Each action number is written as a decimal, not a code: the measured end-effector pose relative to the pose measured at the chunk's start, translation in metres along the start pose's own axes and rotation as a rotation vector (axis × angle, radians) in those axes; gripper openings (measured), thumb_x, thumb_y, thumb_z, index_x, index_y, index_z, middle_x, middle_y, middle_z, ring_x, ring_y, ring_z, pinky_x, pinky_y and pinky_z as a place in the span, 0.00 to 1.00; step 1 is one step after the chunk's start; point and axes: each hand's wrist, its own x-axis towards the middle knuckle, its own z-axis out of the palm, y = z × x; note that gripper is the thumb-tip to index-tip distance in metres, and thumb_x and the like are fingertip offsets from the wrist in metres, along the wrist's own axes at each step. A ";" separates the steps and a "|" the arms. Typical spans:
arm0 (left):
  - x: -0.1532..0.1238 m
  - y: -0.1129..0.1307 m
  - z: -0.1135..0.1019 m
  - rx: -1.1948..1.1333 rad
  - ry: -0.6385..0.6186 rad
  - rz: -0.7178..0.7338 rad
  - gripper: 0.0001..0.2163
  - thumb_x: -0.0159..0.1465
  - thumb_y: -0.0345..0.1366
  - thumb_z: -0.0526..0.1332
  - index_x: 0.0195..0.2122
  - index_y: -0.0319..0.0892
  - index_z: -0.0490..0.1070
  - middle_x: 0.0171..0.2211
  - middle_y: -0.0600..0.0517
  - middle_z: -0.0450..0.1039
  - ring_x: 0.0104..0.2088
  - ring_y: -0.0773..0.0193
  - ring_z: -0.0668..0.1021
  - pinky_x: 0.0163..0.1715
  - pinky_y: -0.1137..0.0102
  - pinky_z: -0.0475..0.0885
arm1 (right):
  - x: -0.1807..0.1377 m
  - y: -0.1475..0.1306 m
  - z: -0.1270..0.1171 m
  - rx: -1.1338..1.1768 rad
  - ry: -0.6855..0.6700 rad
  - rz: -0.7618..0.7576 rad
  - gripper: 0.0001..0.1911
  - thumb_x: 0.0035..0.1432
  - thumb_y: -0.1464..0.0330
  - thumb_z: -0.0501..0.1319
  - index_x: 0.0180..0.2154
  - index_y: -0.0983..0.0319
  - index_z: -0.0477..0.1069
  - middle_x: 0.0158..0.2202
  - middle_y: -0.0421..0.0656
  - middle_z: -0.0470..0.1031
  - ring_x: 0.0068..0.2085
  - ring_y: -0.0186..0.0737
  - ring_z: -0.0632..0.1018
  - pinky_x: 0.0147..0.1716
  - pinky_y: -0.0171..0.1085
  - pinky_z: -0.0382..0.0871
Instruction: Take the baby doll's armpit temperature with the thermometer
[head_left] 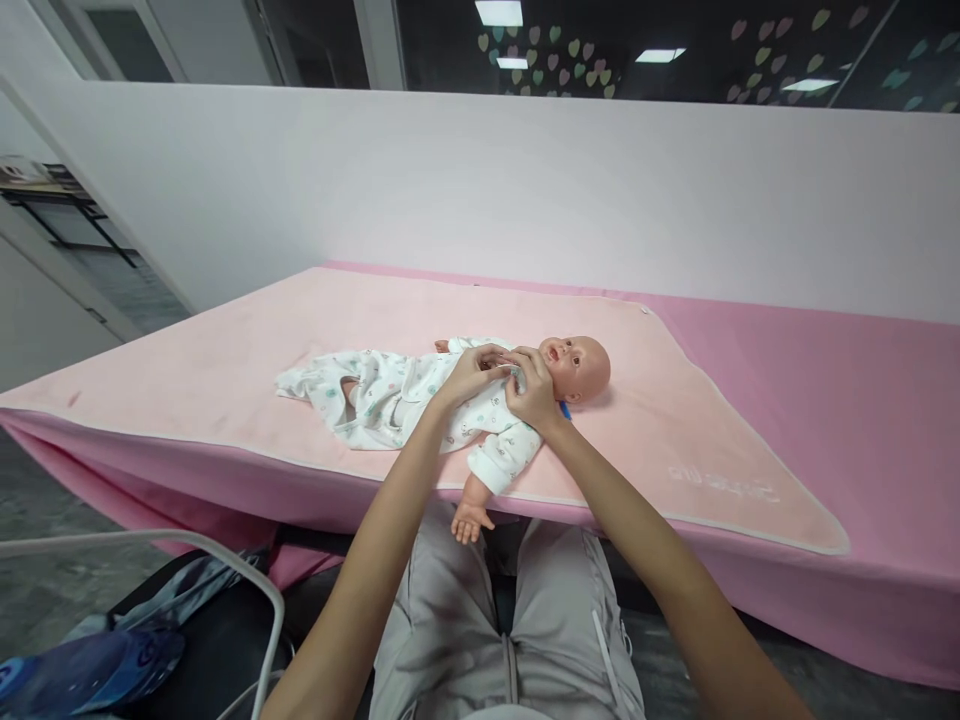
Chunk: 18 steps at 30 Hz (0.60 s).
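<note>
A bald baby doll (585, 368) lies on its back across a peach mat (645, 450), head to the right. It wears a white patterned romper (420, 385), loose and rumpled toward the left end. At the doll's upper chest, just below its chin, my left hand (478, 372) is closed with bent fingers on the romper's neckline. Close against it, my right hand (532, 390) pinches the neckline from the other side. My fingers hide the exact spot they grip. One doll arm (474, 505) hangs over the front edge of the table.
A pink cloth (847, 400) covers the table beneath the mat. Behind stands a white wall (510, 190) with dark glass above. At lower left are a plastic bottle (97, 668) and a pale curved tube (255, 580). My legs (457, 620) are below the table's front edge.
</note>
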 end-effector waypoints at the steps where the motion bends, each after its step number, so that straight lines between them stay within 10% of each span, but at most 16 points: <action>1: 0.000 0.000 0.000 0.012 0.012 0.011 0.12 0.52 0.34 0.61 0.37 0.37 0.71 0.32 0.49 0.74 0.34 0.63 0.75 0.36 0.69 0.68 | 0.000 0.000 0.000 0.009 -0.005 -0.003 0.19 0.47 0.79 0.51 0.42 0.60 0.64 0.41 0.47 0.67 0.45 0.43 0.70 0.45 0.44 0.68; 18: -0.002 0.005 0.001 0.106 -0.019 0.028 0.11 0.55 0.37 0.60 0.37 0.37 0.72 0.32 0.49 0.73 0.33 0.64 0.73 0.34 0.71 0.67 | -0.001 0.000 0.000 0.030 -0.006 -0.006 0.21 0.45 0.80 0.49 0.42 0.61 0.65 0.40 0.46 0.68 0.43 0.43 0.71 0.44 0.43 0.69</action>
